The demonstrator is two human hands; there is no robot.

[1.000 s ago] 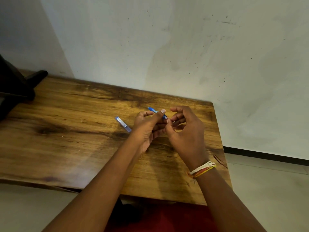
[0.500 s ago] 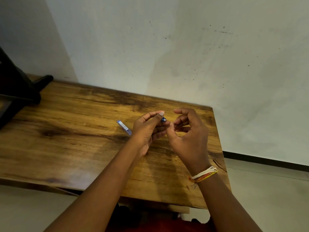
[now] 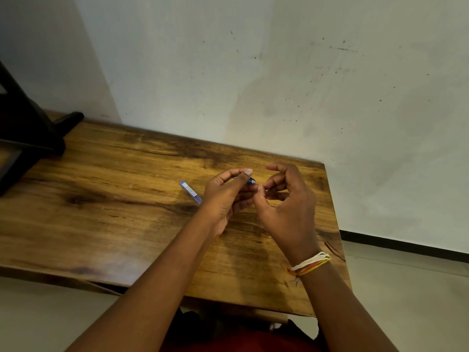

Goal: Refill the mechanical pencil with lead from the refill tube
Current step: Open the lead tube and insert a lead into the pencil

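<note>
L hand (image 3: 225,196) grips blue mechanical pencil (image 3: 251,181) w/ curled fingers, above brown wooden table (image 3: 106,212). R hand (image 3: 286,204) pinches at pencil tip; lead too thin to confirm. Clear blue-labelled refill tube (image 3: 190,192) flat on table, just left of L hand.

1. No legible text, brand, number or sign anywhere in view.
2. On the refill tube (image 3: 190,192), lying flat on the table (image 3: 101,199) at roughly 9 o'clock from the left hand (image 3: 228,196): a pale label with dark marks, too small and blurred to be read.
3. On the blue mechanical pencil (image 3: 251,181), gripped in that hand: no printing made out.
</note>
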